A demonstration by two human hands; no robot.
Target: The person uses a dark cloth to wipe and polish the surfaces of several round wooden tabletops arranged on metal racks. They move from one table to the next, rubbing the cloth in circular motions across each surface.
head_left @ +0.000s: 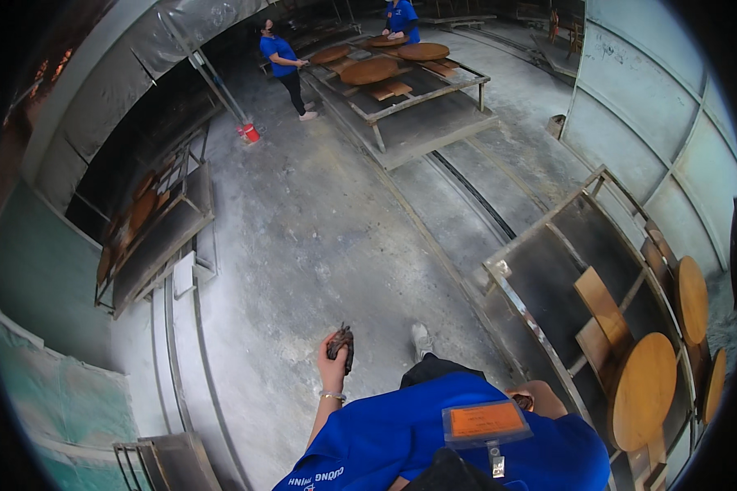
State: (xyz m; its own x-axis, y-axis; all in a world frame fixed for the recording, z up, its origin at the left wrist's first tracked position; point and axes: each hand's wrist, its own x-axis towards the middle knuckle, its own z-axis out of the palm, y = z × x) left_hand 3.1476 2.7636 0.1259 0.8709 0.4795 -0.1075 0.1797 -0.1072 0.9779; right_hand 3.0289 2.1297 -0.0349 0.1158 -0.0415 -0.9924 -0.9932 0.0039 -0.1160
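My left hand (333,353) is held out over the floor, its fingers closed around a dark crumpled cloth (344,344). The cloth is bunched up, and ragged ends stick out above the grip. A bracelet circles that wrist. On the other side, a patch of bare skin of my right arm (544,398) shows beside the blue shirt, with something small and brown next to it. The fingers of my right hand cannot be made out. One light shoe (421,340) of mine is stepping on the concrete ahead.
A metal rack (540,327) at the right carries round wooden tops (645,393) and boards. Another rack (160,254) with wooden pieces is at the left. Two people in blue shirts stand by a far rack (434,94) of round tops. Rails (475,196) cross the floor; a red bucket (248,132) stands by a post.
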